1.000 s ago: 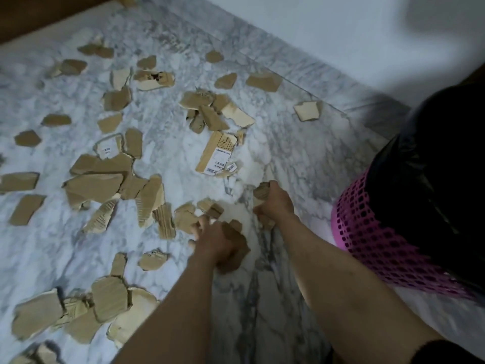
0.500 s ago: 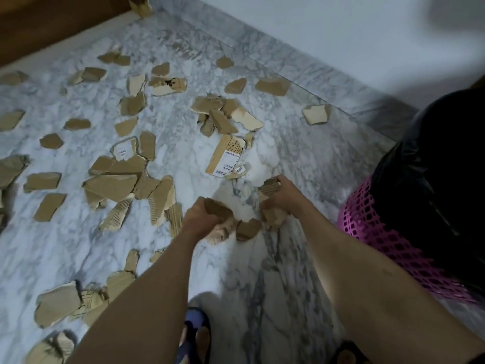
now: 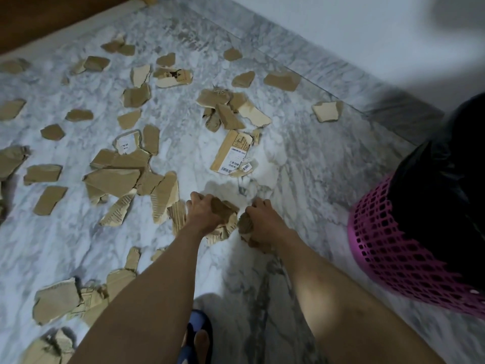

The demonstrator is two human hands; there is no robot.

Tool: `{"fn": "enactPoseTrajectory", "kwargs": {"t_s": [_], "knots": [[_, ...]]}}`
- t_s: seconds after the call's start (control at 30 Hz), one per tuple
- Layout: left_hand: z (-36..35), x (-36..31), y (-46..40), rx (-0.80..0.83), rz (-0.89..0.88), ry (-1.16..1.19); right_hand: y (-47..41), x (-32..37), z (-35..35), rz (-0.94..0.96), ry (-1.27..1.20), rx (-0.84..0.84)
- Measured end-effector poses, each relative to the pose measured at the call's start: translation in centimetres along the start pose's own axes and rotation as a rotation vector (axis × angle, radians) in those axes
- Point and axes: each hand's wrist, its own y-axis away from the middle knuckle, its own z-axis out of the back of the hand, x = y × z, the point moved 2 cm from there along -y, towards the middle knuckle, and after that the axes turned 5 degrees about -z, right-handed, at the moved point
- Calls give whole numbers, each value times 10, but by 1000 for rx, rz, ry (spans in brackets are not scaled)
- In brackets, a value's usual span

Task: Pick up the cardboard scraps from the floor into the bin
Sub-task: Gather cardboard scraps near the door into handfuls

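Observation:
Brown torn cardboard scraps lie scattered over the marble floor (image 3: 301, 158), most of them left and ahead of me. My left hand (image 3: 204, 212) grips a bundle of cardboard scraps (image 3: 226, 219) just above the floor at centre. Close beside it, my right hand (image 3: 262, 219) grips another clump of cardboard pieces (image 3: 245, 227). The pink mesh bin (image 3: 388, 256) with a black bag liner (image 3: 446, 206) stands at the right, an arm's length from both hands. A labelled cardboard piece (image 3: 232, 152) lies just ahead of my hands.
A white wall with a marble skirting (image 3: 328, 67) runs along the far right. Brown wood (image 3: 52, 19) borders the floor at the top left. My foot in a blue sandal (image 3: 196, 337) is at the bottom centre, and more scraps (image 3: 57, 302) lie at the lower left.
Both hands have drawn together and lifted slightly with their cardboard bundles. The view has shifted, and my sandalled foot shows at the bottom.

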Motion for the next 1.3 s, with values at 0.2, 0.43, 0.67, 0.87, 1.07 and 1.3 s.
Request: {"fn": "enactPoseTrajectory", "kwargs": {"t_s": [0.2, 0.43, 0.67, 0.87, 1.07, 1.3], "knots": [[18, -8, -16, 8, 11, 223, -20, -15, 25, -162, -381, -178], [66, -55, -90, -48, -67, 269, -51, -58, 76, -361, -990, -379], [38, -84, -139, -38, 34, 40, -80, -74, 78, -428, -996, -348], [45, -88, -129, -36, 17, 119, -76, -65, 69, -428, -1093, -254], [68, -47, -107, 44, 80, 443, -66, -36, 77, -308, -1096, -135], [100, 34, -65, 15, 176, 576, -65, 26, 65, -204, -778, 86]]}}
